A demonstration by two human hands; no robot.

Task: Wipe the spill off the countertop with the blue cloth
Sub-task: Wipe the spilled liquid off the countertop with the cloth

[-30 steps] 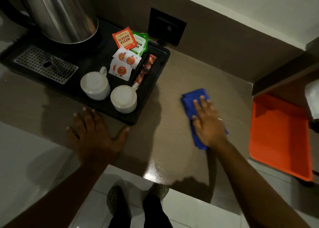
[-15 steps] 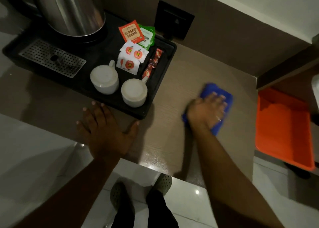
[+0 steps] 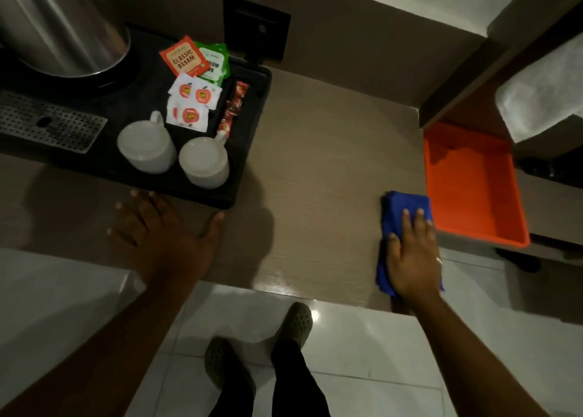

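Pressing flat on the blue cloth (image 3: 400, 206), the right hand (image 3: 413, 255) lies palm down with its fingers stretched out, not curled around the fabric. The cloth sits folded on the countertop (image 3: 315, 164) at its right end, just beside the orange tray (image 3: 473, 183), which holds nothing that can be seen. The left hand (image 3: 167, 236) rests open on the countertop with fingers spread, empty, its fingertips just at the near edge of the black tray (image 3: 252, 101). That tray carries two white cups (image 3: 146, 150) side by side near its front, both seemingly turned upside down, a steel kettle (image 3: 60, 22) at the back left, and a perforated metal drip grate (image 3: 47, 123). Beside the cups lie tea sachets (image 3: 181, 58), one orange and one green, small white packets (image 3: 192, 101) with red marks, and thin red stick sachets (image 3: 235, 104).
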